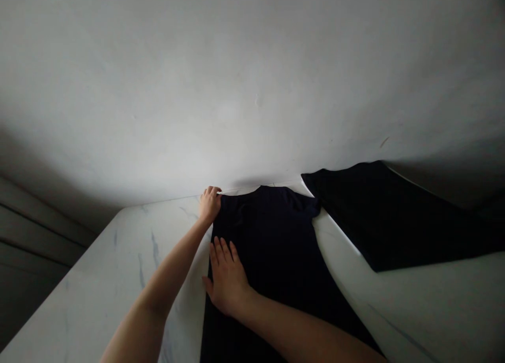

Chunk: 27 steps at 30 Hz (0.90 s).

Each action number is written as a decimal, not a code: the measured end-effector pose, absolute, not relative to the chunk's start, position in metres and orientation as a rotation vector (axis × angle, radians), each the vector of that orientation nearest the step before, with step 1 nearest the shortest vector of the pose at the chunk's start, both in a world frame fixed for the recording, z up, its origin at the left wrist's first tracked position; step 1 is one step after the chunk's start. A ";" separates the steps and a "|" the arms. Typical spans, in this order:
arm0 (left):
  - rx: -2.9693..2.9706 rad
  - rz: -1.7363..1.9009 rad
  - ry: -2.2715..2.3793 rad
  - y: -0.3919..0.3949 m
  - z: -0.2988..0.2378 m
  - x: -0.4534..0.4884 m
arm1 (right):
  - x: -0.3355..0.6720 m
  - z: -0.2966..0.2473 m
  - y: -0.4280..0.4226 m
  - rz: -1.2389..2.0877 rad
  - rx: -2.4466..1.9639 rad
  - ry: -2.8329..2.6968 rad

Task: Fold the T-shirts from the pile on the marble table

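Observation:
A dark navy T-shirt (272, 247) lies flat on the white marble table (118, 268), its collar toward the wall. My left hand (209, 205) is curled at the shirt's left shoulder edge and seems to pinch it. My right hand (226, 281) rests flat on the shirt's body with its fingers spread. The shirt's lower part runs out of view at the bottom.
A separate piece of dark cloth (382, 215) lies across the table's right side, close to the shirt's right sleeve. A white wall (252, 89) rises behind the table. Grey panels (27, 247) stand below the table's left edge.

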<state>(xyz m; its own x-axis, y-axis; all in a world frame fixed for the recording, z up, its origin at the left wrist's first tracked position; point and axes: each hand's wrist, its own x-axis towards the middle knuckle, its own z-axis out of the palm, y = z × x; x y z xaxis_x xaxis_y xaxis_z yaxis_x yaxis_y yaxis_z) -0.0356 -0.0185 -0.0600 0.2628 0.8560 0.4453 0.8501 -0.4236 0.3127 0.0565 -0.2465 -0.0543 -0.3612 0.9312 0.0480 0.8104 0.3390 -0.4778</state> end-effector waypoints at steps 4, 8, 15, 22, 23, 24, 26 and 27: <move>2.623 0.619 1.383 -0.046 -0.075 -0.039 | 0.056 -0.054 -0.247 0.535 -1.593 -2.249; 2.602 0.413 1.426 -0.057 -0.091 -0.042 | 0.057 -0.055 -0.247 0.516 -1.627 -2.272; 2.603 0.433 1.581 -0.066 -0.080 -0.032 | 0.058 -0.053 -0.244 0.419 -1.655 -2.372; 2.651 0.286 1.706 -0.104 -0.065 -0.030 | 0.066 -0.052 -0.278 0.380 -1.510 -2.546; 2.667 0.259 1.707 -0.113 -0.065 -0.031 | 0.068 -0.053 -0.288 0.379 -1.482 -2.569; 2.683 0.238 1.702 -0.123 -0.065 -0.033 | 0.069 -0.054 -0.299 0.381 -1.458 -2.588; 2.712 0.216 1.686 -0.143 -0.066 -0.037 | 0.073 -0.055 -0.321 0.398 -1.412 -2.620; 2.727 0.213 1.672 -0.153 -0.067 -0.039 | 0.075 -0.055 -0.332 0.413 -1.384 -2.632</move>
<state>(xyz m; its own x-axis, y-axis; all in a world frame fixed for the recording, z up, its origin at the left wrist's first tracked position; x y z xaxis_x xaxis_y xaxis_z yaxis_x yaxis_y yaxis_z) -0.0387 -0.1534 -0.0671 0.4480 0.8819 0.1466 0.8905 -0.4547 0.0145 0.0752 -0.3316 -0.0551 -0.5672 0.8236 -0.0047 0.7854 0.5391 -0.3040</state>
